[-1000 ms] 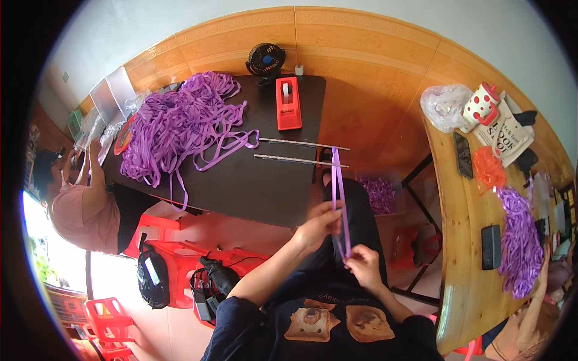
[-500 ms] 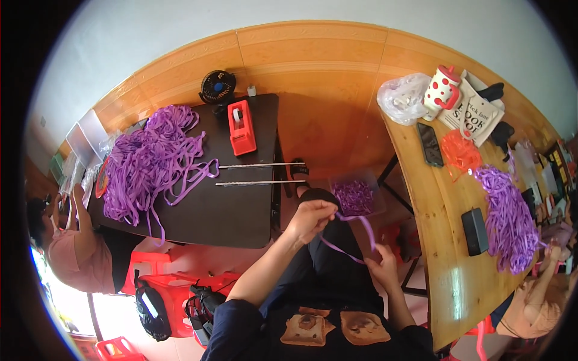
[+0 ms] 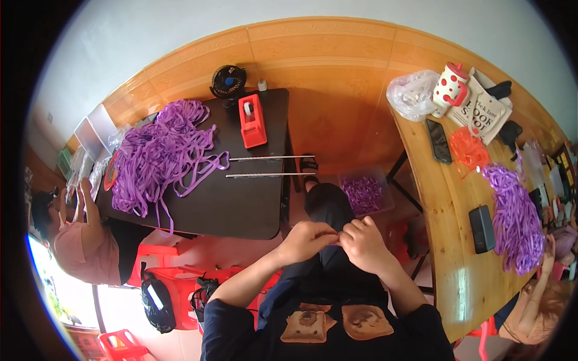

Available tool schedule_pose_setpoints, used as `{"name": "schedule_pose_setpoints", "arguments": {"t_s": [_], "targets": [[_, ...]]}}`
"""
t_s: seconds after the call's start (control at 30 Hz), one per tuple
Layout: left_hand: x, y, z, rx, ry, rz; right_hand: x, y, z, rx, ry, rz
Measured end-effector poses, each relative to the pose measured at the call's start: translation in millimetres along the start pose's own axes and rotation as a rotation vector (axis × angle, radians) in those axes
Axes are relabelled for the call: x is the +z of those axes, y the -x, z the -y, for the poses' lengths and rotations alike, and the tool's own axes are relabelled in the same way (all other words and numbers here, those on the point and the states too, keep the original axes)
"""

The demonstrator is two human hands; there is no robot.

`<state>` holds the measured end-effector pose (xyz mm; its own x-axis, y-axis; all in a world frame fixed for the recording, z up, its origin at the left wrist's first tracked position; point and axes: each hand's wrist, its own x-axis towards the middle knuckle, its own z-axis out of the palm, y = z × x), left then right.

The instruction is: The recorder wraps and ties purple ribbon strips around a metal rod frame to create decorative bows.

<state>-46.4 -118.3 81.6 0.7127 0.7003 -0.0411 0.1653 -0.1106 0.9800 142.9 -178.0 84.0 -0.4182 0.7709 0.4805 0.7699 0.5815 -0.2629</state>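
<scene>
My left hand [image 3: 307, 242] and my right hand [image 3: 365, 245] meet above my lap, fingertips pinched close together. Whatever is between the fingers is hidden; no strip of ribbon shows there now. Beyond my knees, a clear plastic box [image 3: 387, 208] on the floor holds a heap of short purple pieces [image 3: 363, 194]. To the left, a large tangled pile of purple ribbon [image 3: 158, 157] covers much of the dark table [image 3: 248, 213]. Two thin metal rods [image 3: 274, 157] stick out past that table's right edge, with a ribbon loop at their left ends.
A red tape dispenser [image 3: 253, 131] and a small black fan [image 3: 229, 81] stand on the dark table. The wooden table [image 3: 451, 259] at right bears a purple ribbon bundle [image 3: 515, 222], a phone [image 3: 439, 141] and a spotted tumbler [image 3: 450, 87]. People sit at both sides.
My right hand has moved up and left to meet my left hand, which has come down slightly. The purple ribbon strip that hung between them is out of sight. The view has shifted slightly.
</scene>
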Motion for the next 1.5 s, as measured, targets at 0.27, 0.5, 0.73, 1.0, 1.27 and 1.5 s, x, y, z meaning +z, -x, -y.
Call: {"name": "schedule_pose_setpoints", "arguments": {"t_s": [0.27, 0.5, 0.73, 1.0, 1.27, 1.5], "targets": [[-17, 23, -15, 0.098, -0.167, 0.309, -25, -6, 32, -0.216, 0.100, 0.236], [-63, 74, -53, -0.114, 0.436, -0.047, -59, -3, 7, 0.075, -1.011, -0.203], [-193, 114, -18, 0.577, 1.195, -0.732, -104, 37, -88, 0.052, -1.925, -0.987], [-190, 128, 28, 0.446, 1.275, -0.981, -69, 55, -88, 0.112, -1.954, -1.030], [-176, 123, 27, 0.557, 1.393, -0.952, -60, 72, -95, 0.084, -1.915, -1.019], [-167, 122, 30, 0.569, 1.479, -0.967, -58, 79, -97, 0.058, -1.927, -0.982]]}}
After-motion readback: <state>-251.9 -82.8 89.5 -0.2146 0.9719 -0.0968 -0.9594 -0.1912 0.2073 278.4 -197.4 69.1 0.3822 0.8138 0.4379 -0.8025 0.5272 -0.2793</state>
